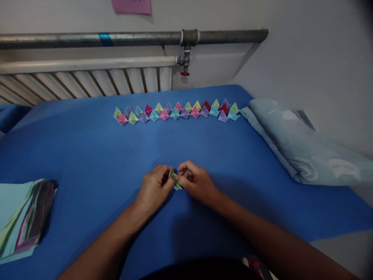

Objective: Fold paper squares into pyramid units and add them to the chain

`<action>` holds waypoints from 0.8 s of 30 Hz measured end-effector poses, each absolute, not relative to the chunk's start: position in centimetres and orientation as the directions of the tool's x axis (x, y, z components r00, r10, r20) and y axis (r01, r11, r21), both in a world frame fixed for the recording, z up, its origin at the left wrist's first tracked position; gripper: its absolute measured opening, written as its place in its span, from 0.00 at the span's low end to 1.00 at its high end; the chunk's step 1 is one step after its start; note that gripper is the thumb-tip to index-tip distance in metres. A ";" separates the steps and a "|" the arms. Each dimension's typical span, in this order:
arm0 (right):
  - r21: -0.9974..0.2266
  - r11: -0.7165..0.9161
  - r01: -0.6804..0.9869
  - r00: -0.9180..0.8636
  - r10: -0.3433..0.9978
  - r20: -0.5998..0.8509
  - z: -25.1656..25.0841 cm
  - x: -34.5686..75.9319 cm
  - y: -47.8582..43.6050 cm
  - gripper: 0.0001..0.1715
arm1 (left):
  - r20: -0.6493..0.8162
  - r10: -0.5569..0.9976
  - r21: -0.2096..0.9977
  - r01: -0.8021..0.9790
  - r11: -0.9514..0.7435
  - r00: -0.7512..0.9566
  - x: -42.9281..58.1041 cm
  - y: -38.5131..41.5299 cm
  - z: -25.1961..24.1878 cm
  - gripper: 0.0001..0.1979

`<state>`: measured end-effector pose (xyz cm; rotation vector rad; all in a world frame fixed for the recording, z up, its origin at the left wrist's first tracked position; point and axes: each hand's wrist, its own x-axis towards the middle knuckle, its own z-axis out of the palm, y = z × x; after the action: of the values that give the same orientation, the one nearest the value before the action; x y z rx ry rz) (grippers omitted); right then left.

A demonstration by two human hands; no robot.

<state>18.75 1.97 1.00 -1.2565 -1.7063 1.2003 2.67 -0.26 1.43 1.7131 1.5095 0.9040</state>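
Between my two hands is a small green folded paper piece (pixel 177 186), pointed at its top and partly covered by my fingers. My left hand (pixel 154 184) pinches its left side with thumb and fingers. On the other side, the thumb of my right hand (pixel 199 182) presses against the paper while the fingers curl behind. Farther back, folded paper boats (pixel 175 113) in pink, green, blue, purple, yellow and red stand in two close rows.
A stack of coloured paper sheets (pixel 17 217) lies at the left. A folded light-blue blanket (pixel 291 144) rests along the right side of the blue surface (pixel 101 155). Behind are a white radiator (pixel 116 79) and a metal pipe (pixel 145 38) with a red-handled valve (pixel 185 73).
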 end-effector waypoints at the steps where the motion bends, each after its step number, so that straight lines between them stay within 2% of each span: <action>1: -0.928 0.127 0.349 -0.299 0.954 0.018 0.9 18.7 2.0 0.02 | 0.056 0.994 0.849 0.520 -0.095 0.091 2.7 -0.3 1.4 0.06; 5: -0.825 0.294 0.483 -0.379 0.919 0.106 0.9 18.7 1.9 0.05 | 0.016 0.997 0.863 0.503 -0.051 0.074 2.7 -0.2 1.2 0.05; 10: -0.756 0.413 0.508 -0.453 0.874 0.174 1.1 18.9 2.1 0.10 | 0.009 0.996 0.862 0.503 -0.055 0.092 2.7 -0.1 1.5 0.05; 20: -0.815 0.333 0.474 -0.377 0.913 0.153 1.0 18.7 2.2 0.10 | 0.038 0.993 0.847 0.524 -0.092 0.113 3.1 -0.4 1.7 0.06; 24: -0.883 0.239 0.404 -0.352 0.932 0.091 1.3 18.8 2.4 0.08 | -0.032 0.997 0.891 0.453 -0.004 0.071 3.2 -0.4 1.2 0.07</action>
<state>18.76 2.37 1.27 -1.2220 -1.8763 1.0584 3.21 -0.41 1.23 1.5687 1.4899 0.8801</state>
